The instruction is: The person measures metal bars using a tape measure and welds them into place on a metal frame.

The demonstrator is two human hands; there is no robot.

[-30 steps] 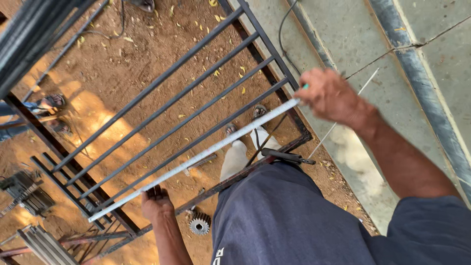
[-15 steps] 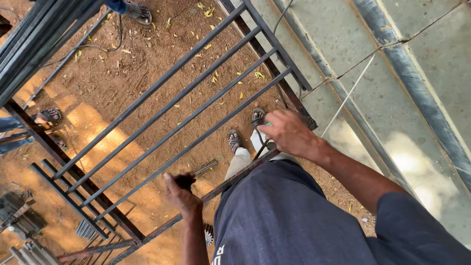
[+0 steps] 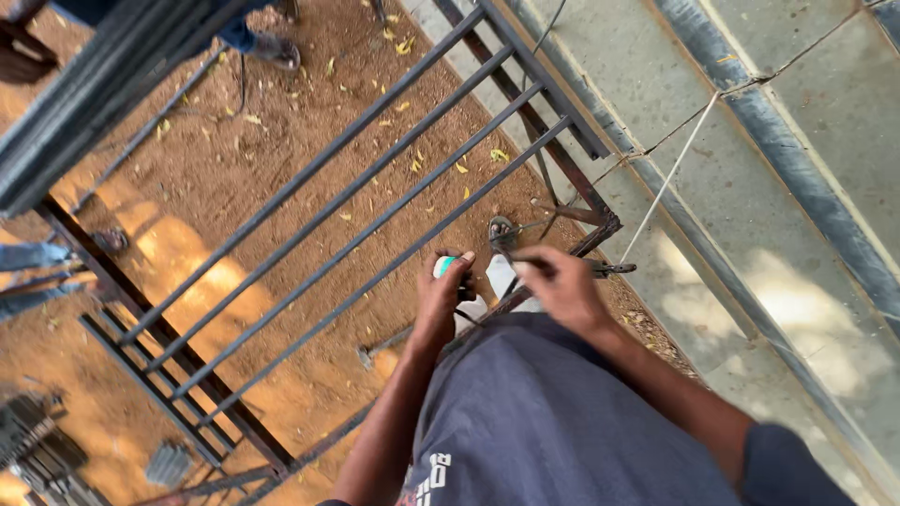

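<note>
I stand over a dark metal grille frame [image 3: 375, 178] lying on red dirt. My left hand [image 3: 441, 295] is closed around a small round object with a green and white end [image 3: 444, 266], held just above the nearest bar. My right hand [image 3: 558, 286] is beside it, fingers pinched on a thin dark rod-like tool [image 3: 600, 269] that points right, over the frame's corner. Both hands are close together in front of my dark shirt. My sandalled foot [image 3: 502, 230] shows between them.
A concrete slab [image 3: 750, 215] with a metal strip and a taut string [image 3: 670, 178] lies to the right. Another person's foot [image 3: 277, 52] is at the top. Stacked metal bars [image 3: 84, 84] at top left, scrap pieces [image 3: 37, 450] at bottom left, a hammer [image 3: 384, 345] on the dirt.
The long white bar I held a second ago is gone from my hands. Both hands have come together near my waist, the right dropping from the upper right, the left rising with a small object.
</note>
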